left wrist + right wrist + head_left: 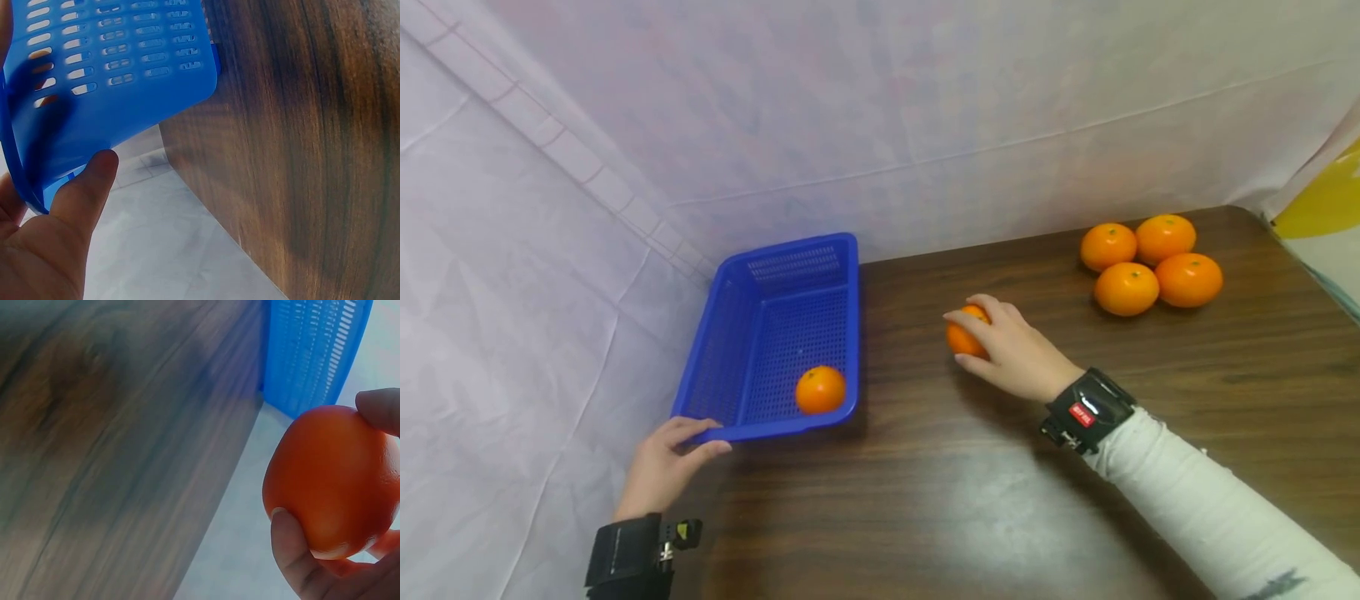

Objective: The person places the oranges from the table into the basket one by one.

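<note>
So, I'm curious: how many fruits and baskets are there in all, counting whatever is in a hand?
Orange fruits: 6 (4 clustered together, 1 inside the basket, 1 held in the fingers of the right hand)
Blue basket: 1
Total: 7

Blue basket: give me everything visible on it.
The basket is blue, apparently plastic, rectangular and open-topped, with slotted walls, a finely perforated floor and a smooth rim. It stands open side up on the left part of the wood-look table, near the white sheeting. One orange fruit lies inside, in the near right corner. The left hand grips the rim at the near left corner.
</note>
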The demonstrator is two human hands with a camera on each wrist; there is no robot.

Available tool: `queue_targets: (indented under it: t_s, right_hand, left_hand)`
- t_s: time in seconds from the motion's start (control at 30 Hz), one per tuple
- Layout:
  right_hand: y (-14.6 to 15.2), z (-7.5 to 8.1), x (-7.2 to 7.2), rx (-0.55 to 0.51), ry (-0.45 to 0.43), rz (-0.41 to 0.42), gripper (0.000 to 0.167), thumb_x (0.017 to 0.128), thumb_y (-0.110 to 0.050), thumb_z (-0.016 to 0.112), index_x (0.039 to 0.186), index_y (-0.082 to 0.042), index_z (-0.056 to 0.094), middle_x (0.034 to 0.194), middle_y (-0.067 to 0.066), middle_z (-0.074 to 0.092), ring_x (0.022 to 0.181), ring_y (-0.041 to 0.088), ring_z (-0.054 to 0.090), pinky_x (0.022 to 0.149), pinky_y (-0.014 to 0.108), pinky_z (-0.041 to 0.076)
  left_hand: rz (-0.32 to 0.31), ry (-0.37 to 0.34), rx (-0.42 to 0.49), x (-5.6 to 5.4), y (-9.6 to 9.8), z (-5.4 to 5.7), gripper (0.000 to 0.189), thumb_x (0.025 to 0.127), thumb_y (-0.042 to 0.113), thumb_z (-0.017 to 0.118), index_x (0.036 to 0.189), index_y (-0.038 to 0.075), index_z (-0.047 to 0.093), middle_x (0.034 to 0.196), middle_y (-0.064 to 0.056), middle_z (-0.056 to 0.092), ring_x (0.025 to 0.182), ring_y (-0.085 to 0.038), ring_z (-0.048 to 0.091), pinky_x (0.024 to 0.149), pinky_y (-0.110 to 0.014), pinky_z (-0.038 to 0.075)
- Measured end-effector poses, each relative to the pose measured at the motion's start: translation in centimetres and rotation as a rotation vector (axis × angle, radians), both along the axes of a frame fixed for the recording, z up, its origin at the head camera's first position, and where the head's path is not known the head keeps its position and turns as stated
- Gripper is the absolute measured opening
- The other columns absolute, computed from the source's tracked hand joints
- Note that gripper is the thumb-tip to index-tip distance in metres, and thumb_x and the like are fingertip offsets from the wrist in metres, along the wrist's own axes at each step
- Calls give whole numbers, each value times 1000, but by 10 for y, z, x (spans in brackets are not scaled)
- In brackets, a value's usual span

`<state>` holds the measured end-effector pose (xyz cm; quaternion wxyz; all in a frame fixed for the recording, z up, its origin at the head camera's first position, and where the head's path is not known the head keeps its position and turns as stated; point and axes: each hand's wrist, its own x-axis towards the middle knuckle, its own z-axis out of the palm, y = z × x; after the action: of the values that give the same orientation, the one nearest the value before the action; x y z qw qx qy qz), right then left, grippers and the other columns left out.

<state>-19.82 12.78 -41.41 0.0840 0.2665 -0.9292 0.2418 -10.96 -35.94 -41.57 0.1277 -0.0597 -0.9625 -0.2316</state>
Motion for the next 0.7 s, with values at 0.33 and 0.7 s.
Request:
queue_targets:
  t_s: [0.33, 0.7]
  right_hand:
    - [-20, 3, -2, -14, 8, 43, 55, 94, -32, 72, 144, -20, 53, 148, 22, 41, 125, 42, 48, 91, 55, 55]
    - [-49, 13, -7, 1, 30, 95, 55, 95, -36, 71, 145, -21, 53, 148, 19, 41, 125, 40, 48, 91, 52, 56]
  left_hand:
    - [-3, 4, 1, 1, 1, 1, 31, 76, 23, 89, 103, 11, 79, 95, -3, 73, 82, 4, 56, 70, -12, 43]
    - [6, -4, 9, 3, 1, 0, 32, 76, 23, 89, 104, 10, 79, 95, -3, 73, 82, 5, 55, 70, -14, 44]
